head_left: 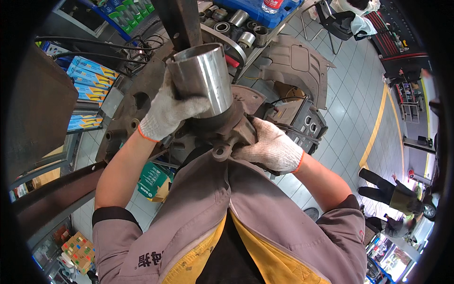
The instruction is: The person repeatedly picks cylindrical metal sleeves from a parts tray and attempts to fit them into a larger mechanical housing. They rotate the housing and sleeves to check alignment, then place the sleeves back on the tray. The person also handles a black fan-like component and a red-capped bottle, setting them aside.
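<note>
A shiny steel sleeve [203,78], wide and hollow at its upper rim, stands slightly tilted against a dark cast-metal steering knuckle [242,131]. My left hand [171,111], in a white knit glove with an orange cuff, is closed round the sleeve's lower left side, thumb across its front. On the right of the knuckle, my right hand [275,147] in a matching glove grips the casting. Both parts are held in front of my chest. Where sleeve and knuckle meet is partly hidden by my left thumb and shadow.
A dark steel upright [178,21] rises just beyond the sleeve. Metal rings and sleeves [239,18] lie beside a blue case [279,18] at the top. A grey-brown panel [298,66] and a boxy unit [302,125] are to the right. Another person [392,191] is far right.
</note>
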Action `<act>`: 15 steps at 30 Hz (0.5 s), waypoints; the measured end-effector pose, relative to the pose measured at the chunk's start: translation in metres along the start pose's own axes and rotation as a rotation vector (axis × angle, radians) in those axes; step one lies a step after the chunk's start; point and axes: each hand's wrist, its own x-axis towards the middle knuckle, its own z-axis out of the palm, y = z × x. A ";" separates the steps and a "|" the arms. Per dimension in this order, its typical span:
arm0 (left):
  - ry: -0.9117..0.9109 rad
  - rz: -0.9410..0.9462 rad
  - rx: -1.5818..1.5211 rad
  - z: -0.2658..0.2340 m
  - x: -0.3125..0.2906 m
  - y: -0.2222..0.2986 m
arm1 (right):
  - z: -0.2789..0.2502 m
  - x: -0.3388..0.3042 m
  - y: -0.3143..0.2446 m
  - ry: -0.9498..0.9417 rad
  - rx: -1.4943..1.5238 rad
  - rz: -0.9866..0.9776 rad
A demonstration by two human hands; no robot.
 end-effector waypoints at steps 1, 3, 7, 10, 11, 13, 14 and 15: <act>0.006 -0.004 0.026 0.000 -0.001 -0.003 | 0.000 0.002 0.005 0.000 -0.032 -0.009; 0.006 -0.038 -0.002 0.001 -0.003 -0.007 | 0.002 0.005 0.013 0.011 -0.029 -0.010; -0.059 -0.013 0.019 0.001 -0.005 -0.005 | -0.003 0.016 0.024 0.010 -0.112 -0.105; -0.058 -0.010 0.193 -0.004 -0.007 0.002 | -0.005 0.027 0.031 0.056 -0.195 -0.225; -0.060 0.022 0.228 -0.005 -0.007 0.003 | -0.005 0.031 0.034 0.076 -0.241 -0.252; -0.069 0.066 0.241 -0.007 -0.009 0.003 | -0.006 0.038 0.039 0.122 -0.332 -0.312; -0.065 0.051 0.242 -0.007 -0.012 0.002 | -0.007 0.041 0.042 0.100 -0.330 -0.268; -0.065 0.024 0.279 -0.008 -0.015 0.001 | -0.007 0.046 0.043 0.082 -0.345 -0.265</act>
